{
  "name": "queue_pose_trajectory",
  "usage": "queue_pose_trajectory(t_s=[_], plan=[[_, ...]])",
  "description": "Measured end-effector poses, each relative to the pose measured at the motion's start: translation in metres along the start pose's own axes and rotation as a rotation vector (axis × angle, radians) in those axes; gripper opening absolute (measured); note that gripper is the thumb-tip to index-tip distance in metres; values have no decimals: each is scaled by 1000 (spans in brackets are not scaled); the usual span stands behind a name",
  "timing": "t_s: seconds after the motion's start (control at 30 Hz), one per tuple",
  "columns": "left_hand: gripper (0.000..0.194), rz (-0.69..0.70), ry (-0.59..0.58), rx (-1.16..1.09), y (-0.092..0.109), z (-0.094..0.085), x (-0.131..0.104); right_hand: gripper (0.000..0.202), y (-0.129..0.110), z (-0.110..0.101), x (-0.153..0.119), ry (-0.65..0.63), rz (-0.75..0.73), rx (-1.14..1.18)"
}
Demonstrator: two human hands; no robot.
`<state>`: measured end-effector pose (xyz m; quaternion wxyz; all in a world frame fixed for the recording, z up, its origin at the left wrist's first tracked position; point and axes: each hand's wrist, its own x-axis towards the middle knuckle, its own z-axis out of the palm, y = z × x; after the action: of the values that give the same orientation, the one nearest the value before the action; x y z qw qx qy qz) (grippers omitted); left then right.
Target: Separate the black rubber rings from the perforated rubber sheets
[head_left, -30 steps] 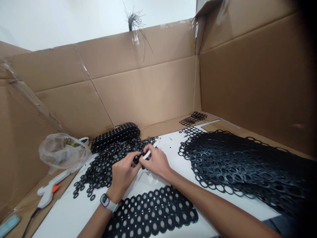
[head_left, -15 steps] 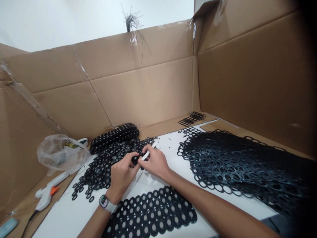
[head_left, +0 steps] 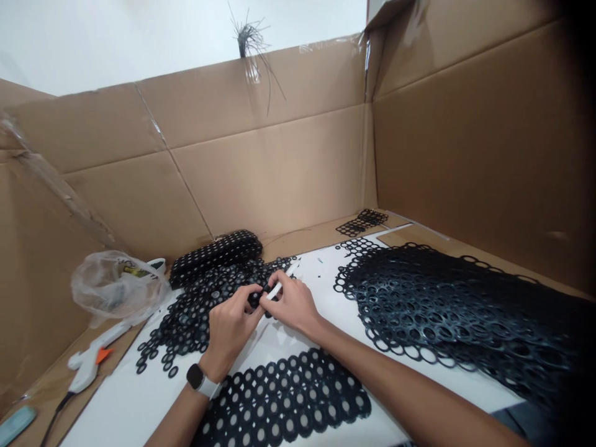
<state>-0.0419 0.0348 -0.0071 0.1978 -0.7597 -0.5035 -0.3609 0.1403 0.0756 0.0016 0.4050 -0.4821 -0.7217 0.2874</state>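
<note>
My left hand (head_left: 231, 320) pinches a small black ring piece (head_left: 254, 298) near the middle of the white board (head_left: 116, 406). Against it, my right hand (head_left: 293, 304) grips a thin white pen-like tool (head_left: 274, 290) that slants up to the right. The fingertips of both hands nearly touch and partly hide the piece. Below them lies a flat black panel of joined rings with pale centres (head_left: 288, 397), partly covered by my left wrist. Many loose black rings (head_left: 186, 323) are heaped to the left of my hands.
At right lies a large pile of black ring mesh (head_left: 433, 304). A rolled black mesh (head_left: 218, 254) is at the back left. A plastic bag (head_left: 116, 288), a glue gun (head_left: 88, 366) and a teal object (head_left: 17, 425) lie at left. Cardboard walls (head_left: 279, 167) enclose the work area.
The hands hold almost the same pose. The watch screen on my left wrist, lit before, is now dark. The view has shifted very slightly.
</note>
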Motion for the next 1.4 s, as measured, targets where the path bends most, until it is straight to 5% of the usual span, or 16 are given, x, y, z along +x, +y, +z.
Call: queue_pose_trajectory(t_s=[1.4], plan=[[22,-39,-27,15,5,0,2,24,3,2,1,27,-40,13]])
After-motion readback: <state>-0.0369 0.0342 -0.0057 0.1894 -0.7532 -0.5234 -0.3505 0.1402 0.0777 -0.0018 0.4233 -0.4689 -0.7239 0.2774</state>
